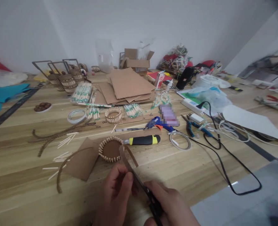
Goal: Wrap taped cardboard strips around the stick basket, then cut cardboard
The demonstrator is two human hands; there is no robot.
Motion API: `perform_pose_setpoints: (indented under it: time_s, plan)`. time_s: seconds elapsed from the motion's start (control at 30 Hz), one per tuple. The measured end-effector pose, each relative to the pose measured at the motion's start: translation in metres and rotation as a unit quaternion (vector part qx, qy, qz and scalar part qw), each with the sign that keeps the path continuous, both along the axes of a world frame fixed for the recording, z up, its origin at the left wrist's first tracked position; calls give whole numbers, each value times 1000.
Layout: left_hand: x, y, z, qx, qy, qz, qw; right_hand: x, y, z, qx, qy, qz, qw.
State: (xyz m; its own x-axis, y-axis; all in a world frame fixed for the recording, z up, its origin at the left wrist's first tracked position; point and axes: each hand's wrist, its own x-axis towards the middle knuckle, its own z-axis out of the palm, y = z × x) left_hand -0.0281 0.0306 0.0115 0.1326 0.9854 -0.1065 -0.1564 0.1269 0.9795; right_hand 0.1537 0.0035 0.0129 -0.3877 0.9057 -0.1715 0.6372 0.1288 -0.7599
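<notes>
Between the thumb and fingers of my left hand [117,191] is a thin brown cardboard strip [124,156], its far end pointing up and away. My right hand [173,204] grips black-handled scissors [155,207], whose blades reach to the strip beside my left thumb. Whether the blades are apart is hard to see. Just beyond my hands sits a round cardboard base ringed with short wooden sticks [110,149]. A black and yellow utility knife [143,140] lies to its right, and another curved cardboard strip [132,157] is near the blade end.
To the left lie a cardboard piece [82,160], loose sticks [61,157] and curved strips [56,135]. A blue glue gun [159,123], tape roll [180,140], pliers [197,125] and black cable [221,163] are on the right. Cardboard sheets [129,83] and small bucket models [68,82] stand behind.
</notes>
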Motion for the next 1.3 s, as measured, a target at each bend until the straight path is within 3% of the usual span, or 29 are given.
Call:
perform_pose_setpoints:
  time_s: [0.23, 0.53, 0.77, 1.0, 1.17, 1.3]
  plan:
    - [-1, -2, -2, 2, 1, -8, 1000, -3, 4, 16, -48, -25, -24, 998]
    - [-1, -2, -3, 8, 8, -23, 1000, -2, 2, 18, -46, -1, -30, 998]
    - [-1, -1, 0, 5, 11, -25, 1000, -3, -2, -5, 18, -8, -24, 1000]
    - [-3, 1, 7, 13, -8, 29, 999, -4, -9, -17, 37, -35, -36, 998]
    - [-2, 0, 6, -11, -41, 32, 999, -2, -8, 1, 18, -13, -26, 999]
    - [-1, 1, 5, -19, -43, -4, 999, 2, -5, 23, 18, -18, -24, 999]
